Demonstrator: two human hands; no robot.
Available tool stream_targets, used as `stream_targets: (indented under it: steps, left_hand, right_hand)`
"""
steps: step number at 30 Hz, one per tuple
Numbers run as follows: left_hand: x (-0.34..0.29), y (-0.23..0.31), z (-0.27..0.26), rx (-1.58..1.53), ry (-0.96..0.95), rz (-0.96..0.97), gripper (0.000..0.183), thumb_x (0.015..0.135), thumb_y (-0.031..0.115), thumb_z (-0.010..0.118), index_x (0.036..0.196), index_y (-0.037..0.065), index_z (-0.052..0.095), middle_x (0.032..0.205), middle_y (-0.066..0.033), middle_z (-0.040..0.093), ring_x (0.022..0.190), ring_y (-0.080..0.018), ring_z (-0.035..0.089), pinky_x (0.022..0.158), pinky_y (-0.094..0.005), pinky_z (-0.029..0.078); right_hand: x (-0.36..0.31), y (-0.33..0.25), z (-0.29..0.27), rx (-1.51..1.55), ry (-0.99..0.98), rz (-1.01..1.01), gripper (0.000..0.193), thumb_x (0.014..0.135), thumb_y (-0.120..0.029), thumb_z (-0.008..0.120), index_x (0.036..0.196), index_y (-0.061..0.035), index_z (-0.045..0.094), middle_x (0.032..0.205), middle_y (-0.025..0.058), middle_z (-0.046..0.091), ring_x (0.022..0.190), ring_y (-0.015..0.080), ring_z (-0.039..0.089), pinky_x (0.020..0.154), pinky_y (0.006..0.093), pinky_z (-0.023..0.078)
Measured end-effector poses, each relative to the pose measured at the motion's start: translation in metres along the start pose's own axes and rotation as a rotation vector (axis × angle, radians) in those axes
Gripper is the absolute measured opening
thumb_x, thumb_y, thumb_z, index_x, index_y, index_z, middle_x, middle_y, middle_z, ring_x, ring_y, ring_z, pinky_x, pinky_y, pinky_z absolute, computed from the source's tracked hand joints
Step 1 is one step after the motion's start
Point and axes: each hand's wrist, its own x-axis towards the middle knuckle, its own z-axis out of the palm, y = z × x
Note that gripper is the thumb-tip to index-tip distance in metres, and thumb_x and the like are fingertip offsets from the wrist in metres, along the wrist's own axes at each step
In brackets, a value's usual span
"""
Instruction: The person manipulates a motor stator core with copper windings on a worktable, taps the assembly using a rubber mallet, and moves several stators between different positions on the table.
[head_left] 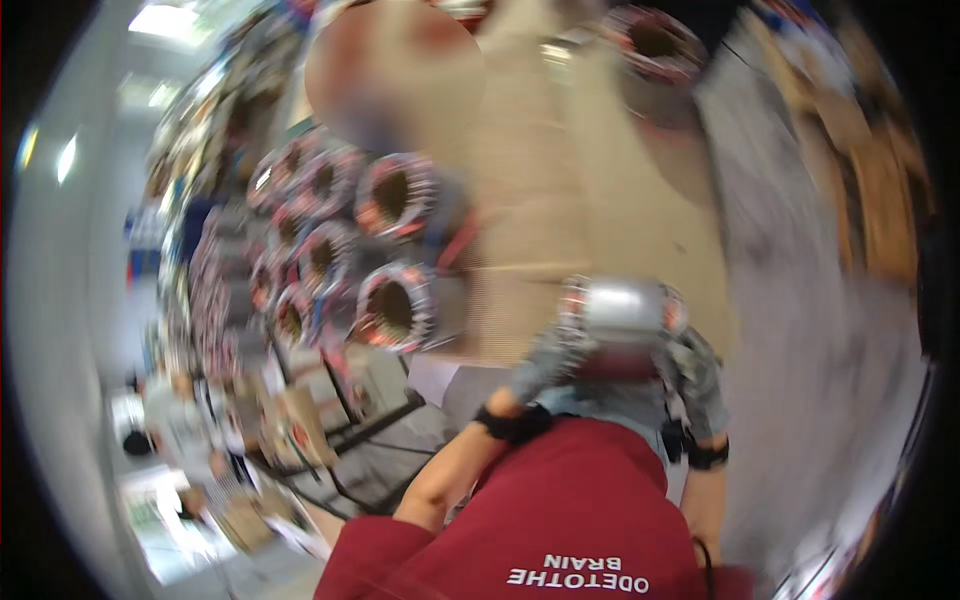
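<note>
A silver motor stator [624,308] with wound ends lies on its side in front of my body, at the table's near edge. My left hand [543,364], in a grey glove with a black wrist band, grips its left end. Around the right end is my right hand [702,382], gloved and banded the same way. Both hands are closed on it, though blur and the stator's body hide most of the fingertips. To the left, several similar stators [396,306] stand in rows, their copper windings and dark bores facing up.
Brown corrugated cardboard [525,200] covers part of the table. Another stator [655,50] stands at the far right. Beyond the right edge runs a grey floor [790,330] with wooden pallets [885,215]. A dark metal frame [375,432] is at the lower left; people are in the left background.
</note>
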Motion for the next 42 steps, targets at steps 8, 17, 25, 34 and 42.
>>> stream_targets:
  steps: [8, 17, 25, 34, 42]
  left_hand:
    - [-0.009, 0.05, -0.022, -1.108, 0.324, -0.418, 0.019, 0.078, 0.007, 0.053, 0.096, 0.007, 0.048, 0.074, 0.0036, 0.048, 0.063, -0.0069, 0.045, 0.056, -0.0227, 0.04]
    - [-0.028, 0.015, -0.017, -1.246, 0.212, -0.316, 0.066, 0.076, 0.04, 0.06, 0.126, 0.007, 0.033, 0.125, -0.0083, 0.04, 0.115, -0.0241, 0.038, 0.097, -0.0446, 0.029]
    - [-0.01, 0.035, -0.037, -1.307, 0.23, -0.41, 0.047, 0.08, 0.043, 0.054, 0.111, 0.008, 0.049, 0.108, -0.0053, 0.052, 0.105, -0.0197, 0.047, 0.09, -0.0375, 0.038]
    - [0.011, 0.028, -0.047, -0.806, 0.421, -0.346, 0.053, 0.082, 0.046, 0.047, 0.116, 0.006, 0.044, 0.115, -0.0083, 0.047, 0.108, -0.0217, 0.044, 0.092, -0.0381, 0.036]
    - [0.026, 0.02, -0.057, 0.096, 0.41, -0.175, 0.059, 0.083, 0.049, 0.041, 0.121, 0.003, 0.039, 0.121, -0.011, 0.042, 0.111, -0.0236, 0.042, 0.094, -0.0387, 0.034]
  right_hand:
    - [-0.041, 0.036, -0.043, 0.357, 0.437, -0.051, 0.015, 0.085, -0.015, 0.047, 0.092, -0.0044, 0.054, 0.083, 0.0012, 0.057, 0.07, 0.0075, 0.05, 0.064, 0.0226, 0.043]
    - [-0.086, 0.1, -0.024, 0.604, 0.616, 0.193, 0.017, 0.085, -0.022, 0.045, 0.086, -0.0056, 0.05, 0.07, -0.0024, 0.05, 0.061, 0.0038, 0.047, 0.054, 0.0184, 0.039]
    - [-0.083, 0.114, 0.012, 0.228, 0.559, 0.102, 0.034, 0.068, -0.019, 0.07, 0.091, -0.0037, 0.052, 0.078, 0.0025, 0.054, 0.072, 0.0135, 0.051, 0.065, 0.0248, 0.041]
    - [-0.091, 0.136, 0.032, 0.176, 0.557, 0.225, 0.019, 0.071, -0.008, 0.065, 0.087, -0.0022, 0.056, 0.07, 0.0048, 0.057, 0.06, 0.0155, 0.052, 0.057, 0.0271, 0.043]
    - [-0.068, 0.124, 0.023, 0.42, 0.535, 0.162, 0.009, 0.071, -0.002, 0.06, 0.079, -0.0029, 0.054, 0.062, 0.004, 0.048, 0.052, 0.0162, 0.046, 0.051, 0.0274, 0.04]
